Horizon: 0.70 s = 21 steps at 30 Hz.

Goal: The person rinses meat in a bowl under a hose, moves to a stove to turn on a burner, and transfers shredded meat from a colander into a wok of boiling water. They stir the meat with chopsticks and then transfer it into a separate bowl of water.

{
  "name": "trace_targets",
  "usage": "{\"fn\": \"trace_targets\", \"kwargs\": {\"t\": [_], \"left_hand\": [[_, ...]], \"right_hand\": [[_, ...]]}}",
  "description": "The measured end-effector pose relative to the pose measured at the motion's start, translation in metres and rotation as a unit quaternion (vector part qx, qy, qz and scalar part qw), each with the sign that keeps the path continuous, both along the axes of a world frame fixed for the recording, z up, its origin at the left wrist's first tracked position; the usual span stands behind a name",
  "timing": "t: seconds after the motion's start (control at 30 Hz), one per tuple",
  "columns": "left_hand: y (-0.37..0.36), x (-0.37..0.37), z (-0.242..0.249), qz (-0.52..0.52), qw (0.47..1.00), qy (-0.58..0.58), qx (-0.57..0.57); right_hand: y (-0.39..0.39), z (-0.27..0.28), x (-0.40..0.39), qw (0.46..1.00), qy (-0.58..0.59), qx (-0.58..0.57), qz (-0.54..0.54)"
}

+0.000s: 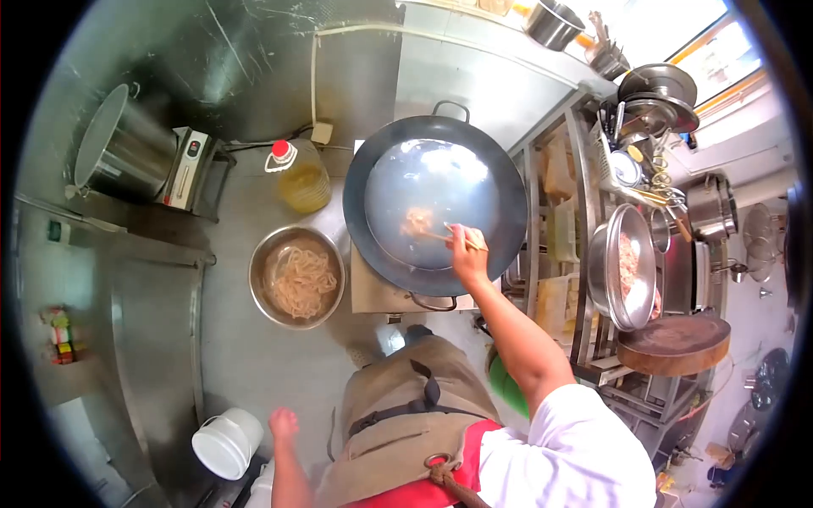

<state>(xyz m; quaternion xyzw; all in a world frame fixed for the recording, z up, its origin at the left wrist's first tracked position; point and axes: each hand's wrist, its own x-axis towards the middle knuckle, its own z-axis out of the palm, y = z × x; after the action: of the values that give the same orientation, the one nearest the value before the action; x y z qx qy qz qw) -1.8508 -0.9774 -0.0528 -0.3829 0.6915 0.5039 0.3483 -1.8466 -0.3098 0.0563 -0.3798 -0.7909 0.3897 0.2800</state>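
My right hand (467, 251) is closed around a pair of chopsticks (439, 237) over a wide dark wok (360, 199). Their tips reach a small clump of pale orange food (416, 222) in the clear, shiny liquid in the wok. Low at my left side hangs my left hand (284, 423), its fingers curled in, with nothing visible in it and touching nothing. To the left of the wok, a steel bowl (254, 279) holds pale, noodle-like strips (298, 284). Behind that bowl stands a red-capped jug of yellow oil (305, 182).
On the right, a metal rack (584, 339) carries a steel basin (603, 279) with pinkish food and a round wooden chopping block (673, 343). A white bucket (227, 444) sits at lower left. A big stockpot (127, 144) stands at upper left.
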Motion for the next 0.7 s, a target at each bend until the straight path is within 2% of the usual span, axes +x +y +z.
{"fn": "trace_targets", "kwargs": {"t": [0.07,0.17,0.2,0.23,0.27,0.3,0.37,0.43,0.53,0.67,0.7], "left_hand": [[0.036,0.01,0.029,-0.013,0.997,-0.013,-0.073],[0.072,0.027,0.057,-0.042,0.997,0.029,-0.063],[0.072,0.034,0.053,-0.164,0.977,0.107,-0.085],[0.073,0.043,0.045,-0.282,0.936,0.179,-0.106],[0.077,0.048,0.051,-0.295,0.932,0.182,-0.106],[0.088,0.051,0.064,-0.307,0.927,0.186,-0.106],[0.121,0.049,0.084,-0.116,0.989,0.068,-0.058],[0.12,0.056,0.086,-0.137,0.986,0.071,-0.064],[0.111,0.061,0.088,-0.141,0.986,0.064,-0.065],[0.076,0.045,0.062,-0.12,0.987,0.083,-0.059],[0.07,0.039,0.057,-0.118,0.988,0.091,-0.05]], "right_hand": [[0.015,-0.02,-0.023,0.996,0.023,-0.079,-0.034],[0.029,-0.041,-0.05,0.951,0.165,-0.244,-0.099],[0.032,-0.044,-0.056,0.923,0.203,-0.306,-0.114],[0.041,-0.047,-0.058,0.924,0.208,-0.301,-0.107],[0.047,-0.039,-0.058,0.93,0.168,-0.306,-0.116],[0.052,-0.039,-0.056,0.905,0.184,-0.362,-0.125],[0.063,-0.038,-0.063,0.864,0.196,-0.442,-0.141],[0.067,-0.039,-0.07,0.836,0.184,-0.493,-0.155],[0.064,-0.035,-0.089,0.76,0.239,-0.572,-0.196],[0.071,-0.019,-0.083,0.688,0.313,-0.635,-0.161],[0.072,-0.008,-0.08,0.689,0.336,-0.625,-0.149]]}}
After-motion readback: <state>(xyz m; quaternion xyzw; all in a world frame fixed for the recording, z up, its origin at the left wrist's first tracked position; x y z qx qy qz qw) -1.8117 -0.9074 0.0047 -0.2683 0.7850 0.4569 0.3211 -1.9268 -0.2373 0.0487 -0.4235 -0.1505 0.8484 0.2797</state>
